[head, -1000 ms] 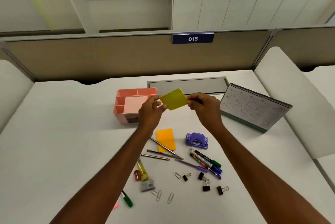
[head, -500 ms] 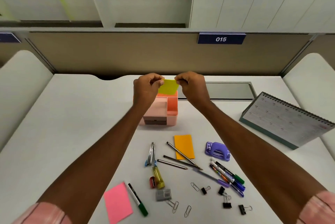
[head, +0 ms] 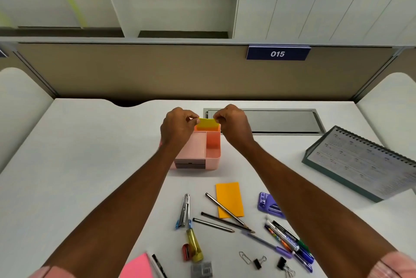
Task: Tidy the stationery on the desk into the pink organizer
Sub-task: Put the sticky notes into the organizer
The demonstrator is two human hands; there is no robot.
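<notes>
The pink organizer (head: pixel 212 157) stands mid-desk, partly behind my left forearm. My left hand (head: pixel 177 126) and my right hand (head: pixel 234 125) each pinch a top corner of a yellow sticky-note pad (head: pixel 207 124), whose lower part dips into the organizer's back compartment. Nearer to me lie an orange sticky-note pad (head: pixel 229 200), three pencils (head: pixel 222 209), a metal clip tool (head: pixel 184 210), a purple hole punch (head: pixel 269 205), several markers and pens (head: pixel 290 244), a yellow highlighter (head: pixel 194 245), a red sharpener (head: pixel 186 251), a pink sticky-note pad (head: pixel 138 267), a staple box (head: pixel 202 269), and paper and binder clips (head: pixel 258 262).
A desk calendar (head: pixel 360 162) leans at the right. A grey cable-tray lid (head: pixel 270 121) is set into the desk behind the organizer. A beige partition with a "015" sign (head: pixel 278 53) closes off the back.
Both hands carried the yellow pad away from me and over the organizer, then lowered it into the back compartment. My view shifted left, so the desk items sit further right.
</notes>
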